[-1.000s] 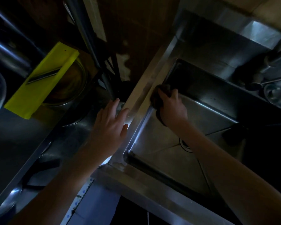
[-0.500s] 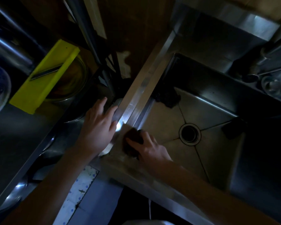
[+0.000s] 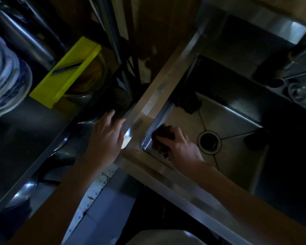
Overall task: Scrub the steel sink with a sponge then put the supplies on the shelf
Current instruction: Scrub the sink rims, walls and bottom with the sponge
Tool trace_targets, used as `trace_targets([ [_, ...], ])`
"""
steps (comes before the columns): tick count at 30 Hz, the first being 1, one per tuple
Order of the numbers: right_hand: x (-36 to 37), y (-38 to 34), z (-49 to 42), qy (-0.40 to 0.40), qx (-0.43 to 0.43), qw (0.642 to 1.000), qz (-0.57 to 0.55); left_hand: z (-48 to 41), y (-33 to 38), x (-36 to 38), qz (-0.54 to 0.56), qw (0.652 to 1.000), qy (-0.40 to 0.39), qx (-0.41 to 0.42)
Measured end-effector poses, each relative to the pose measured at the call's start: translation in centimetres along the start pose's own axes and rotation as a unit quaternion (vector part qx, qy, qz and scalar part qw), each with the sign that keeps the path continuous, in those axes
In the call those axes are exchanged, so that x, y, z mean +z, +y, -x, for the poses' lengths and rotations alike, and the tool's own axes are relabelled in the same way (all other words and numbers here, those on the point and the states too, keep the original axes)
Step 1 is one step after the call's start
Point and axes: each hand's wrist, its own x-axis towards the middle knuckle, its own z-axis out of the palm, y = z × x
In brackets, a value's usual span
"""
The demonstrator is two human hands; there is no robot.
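The steel sink (image 3: 166,89) fills the right half of the head view, with a round drain (image 3: 209,142) in its floor. My right hand (image 3: 181,147) grips a dark sponge (image 3: 162,138) and presses it into the sink's near-left corner, against the left wall. My left hand (image 3: 106,137) rests with straight fingers on the sink's left rim and the edge beside it, holding nothing. A second dark scrubber pad (image 3: 188,102) lies at the back left of the basin.
A steel shelf (image 3: 25,138) stands to the left, carrying a yellow slicer (image 3: 65,73) across a glass bowl, stacked blue-and-white bowls (image 3: 5,82) and pans. A faucet and a glass (image 3: 300,92) sit at the sink's back right. A dark object (image 3: 256,140) lies right of the drain.
My right hand slid the sponge from the sink's far-left wall down to the near-left corner, over the rim half a second ago and now inside the basin. My left hand stayed on the rim.
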Motion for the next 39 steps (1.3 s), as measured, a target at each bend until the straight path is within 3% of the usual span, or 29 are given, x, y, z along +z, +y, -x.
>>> trace_targets([
  [11, -0.8, -3.5, -0.6, -0.055, -0.082, 0.993, 0.064, 3.5, 0.4, -0.2, 0.018, 0.999, -0.025, -0.042],
  [17, 1.2, -5.7, -2.4, -0.038, -0.176, 0.962, 0.205, 4.4, 1.0, 0.0, 0.008, 0.998, -0.032, -0.048],
  [23, 1.4, -2.4, 0.3, -0.074, -0.195, 0.952, 0.223, 5.4, 2.1, 0.4, 0.000, 0.999, -0.021, -0.033],
  [39, 0.8, 6.8, 10.9, -0.068, -0.198, 0.944, 0.256, 7.5, 8.2, 3.7, 0.037, 0.998, -0.039, -0.018],
])
